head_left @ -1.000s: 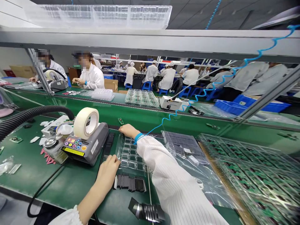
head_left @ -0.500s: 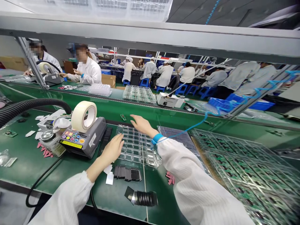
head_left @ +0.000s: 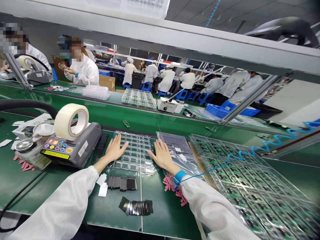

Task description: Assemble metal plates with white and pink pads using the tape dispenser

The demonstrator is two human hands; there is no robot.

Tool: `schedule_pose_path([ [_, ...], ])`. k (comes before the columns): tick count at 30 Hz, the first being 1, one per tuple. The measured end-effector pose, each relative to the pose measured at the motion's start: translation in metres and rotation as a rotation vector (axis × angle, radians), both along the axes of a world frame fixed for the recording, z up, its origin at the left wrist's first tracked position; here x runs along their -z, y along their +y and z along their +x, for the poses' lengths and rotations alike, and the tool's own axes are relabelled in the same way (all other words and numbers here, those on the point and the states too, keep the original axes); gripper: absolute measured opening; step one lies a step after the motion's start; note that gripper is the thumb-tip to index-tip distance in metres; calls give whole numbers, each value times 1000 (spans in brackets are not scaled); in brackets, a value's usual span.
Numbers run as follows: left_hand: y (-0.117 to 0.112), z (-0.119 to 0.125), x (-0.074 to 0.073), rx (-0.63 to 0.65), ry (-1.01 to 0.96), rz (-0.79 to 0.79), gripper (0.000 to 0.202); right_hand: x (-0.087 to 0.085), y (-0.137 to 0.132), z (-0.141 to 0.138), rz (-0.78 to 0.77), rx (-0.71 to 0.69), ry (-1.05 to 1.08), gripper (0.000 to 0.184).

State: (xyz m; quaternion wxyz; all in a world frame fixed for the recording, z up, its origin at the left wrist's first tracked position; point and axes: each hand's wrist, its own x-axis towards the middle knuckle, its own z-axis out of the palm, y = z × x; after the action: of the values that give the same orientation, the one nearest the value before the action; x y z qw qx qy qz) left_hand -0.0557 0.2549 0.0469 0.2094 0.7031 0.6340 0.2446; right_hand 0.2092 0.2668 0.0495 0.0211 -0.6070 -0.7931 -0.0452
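Note:
A clear plastic tray (head_left: pixel 133 151) with rows of square pockets lies flat on the green bench in front of me. At its left edge rests my left hand (head_left: pixel 115 149), fingers stretched out and thumb apart. My right hand (head_left: pixel 162 154), wearing a blue wrist strap, is at the tray's right edge with its fingers spread. Neither hand grips anything. Toward me lie a row of narrow dark strips (head_left: pixel 122 183), a fanned row of shiny dark pieces (head_left: pixel 137 207) and white paper slips (head_left: pixel 103 190). Pink pieces (head_left: pixel 172 186) lie beside my right forearm.
A tape dispenser (head_left: pixel 75 150) carrying a tape roll (head_left: pixel 72 120) stands left, beside a metal-topped bottle (head_left: pixel 31 151). Stacked trays of green circuit boards (head_left: pixel 240 180) fill the right. A blue coiled cord (head_left: pixel 240 155) runs from my wrist strap. Co-workers (head_left: pixel 83 71) sit beyond the divider.
My right hand has moved from above the tray's far edge back to its right side. My left hand has spread its fingers along the left edge. The view has shifted rightward.

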Motion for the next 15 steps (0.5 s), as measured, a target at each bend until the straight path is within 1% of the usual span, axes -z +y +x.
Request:
schedule_pose_path([
  [5,6,-5,2,-22,-95,-18,63,-6,6,0,-34,-58,-13,83],
  [7,8,-5,-3,-36,-151,-4,63,-11,6,-1,-30,-73,-12,83],
  [8,7,-4,-9,-47,-183,10,63,-14,5,-2,-25,-83,-8,82],
  [10,-4,1,-29,-73,-252,65,66,-20,2,-7,-3,-99,13,79],
  [11,-15,4,-43,-84,-286,111,68,-23,0,-10,13,-104,32,77],
  [13,-49,13,-72,-66,-347,244,68,-30,-6,-17,41,-106,83,72],
  [14,-72,17,-85,-68,-367,313,64,-33,-11,-20,49,-109,111,70],
  [15,-96,21,-97,-82,-362,348,61,-37,-16,-24,55,-115,139,68],
])
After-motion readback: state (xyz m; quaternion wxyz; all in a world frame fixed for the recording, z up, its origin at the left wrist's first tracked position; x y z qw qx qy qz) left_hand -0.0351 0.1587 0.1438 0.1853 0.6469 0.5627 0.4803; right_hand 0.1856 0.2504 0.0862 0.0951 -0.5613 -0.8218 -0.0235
